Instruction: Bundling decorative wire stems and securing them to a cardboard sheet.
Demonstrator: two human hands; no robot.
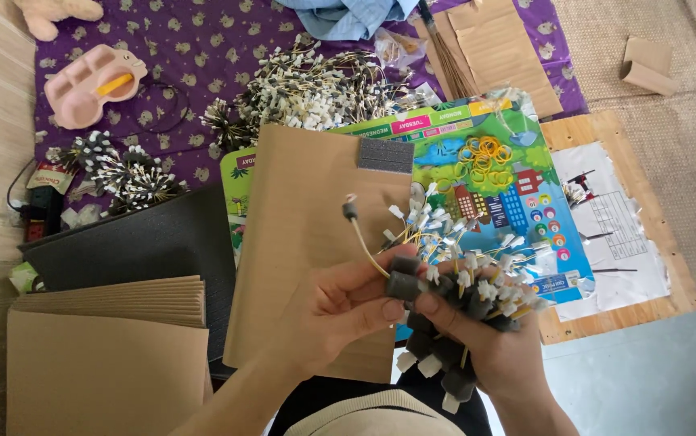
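Head view: a bundle (pixel 461 315) of foam-tipped wires is gripped by the right hand (pixel 497 347). One foam piece (pixel 403 284) is pinched by the left hand (pixel 340 311), fingers closed, over brown card (pixel 299 242). Rubber bands (pixel 484 157) lie beyond.

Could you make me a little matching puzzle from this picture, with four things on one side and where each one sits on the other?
Things:
1. pink bus-shaped plastic tray
2. yellow rubber bands
3. dark grey foam rectangle
4. bunch of foam-tipped wire pieces

Places:
A. on the colourful picture board
B. held in the right hand, the left hand pinching one piece
C. on the purple patterned cloth
D. at the top corner of the brown cardboard sheet

Pairs: 1-C, 2-A, 3-D, 4-B
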